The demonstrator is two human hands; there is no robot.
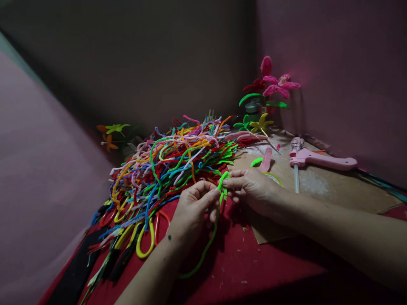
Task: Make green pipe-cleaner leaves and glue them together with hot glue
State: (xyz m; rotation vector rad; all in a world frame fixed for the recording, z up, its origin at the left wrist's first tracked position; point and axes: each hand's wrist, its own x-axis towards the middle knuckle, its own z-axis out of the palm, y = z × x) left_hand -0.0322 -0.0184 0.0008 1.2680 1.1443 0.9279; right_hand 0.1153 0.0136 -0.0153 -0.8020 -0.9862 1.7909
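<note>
A bright green pipe cleaner [213, 237] is held between both hands, its top bent into a loop and its long tail curving down over the red cloth. My left hand [200, 201] pinches it from the left with thumb and fingertips. From the right, my right hand [243, 184] grips the looped part with closed fingers. The fingertips of the two hands nearly meet there. Just behind my left hand lies a large heap of multicoloured pipe cleaners [178, 156].
A pink glue gun [327, 160] rests on a cardboard sheet [321, 190] at the right. Pink and yellow craft flowers [278, 86] stand at the back. Yellow-handled scissors [145, 243] lie at the left on the red cloth [248, 271]. Walls rise behind and at both sides.
</note>
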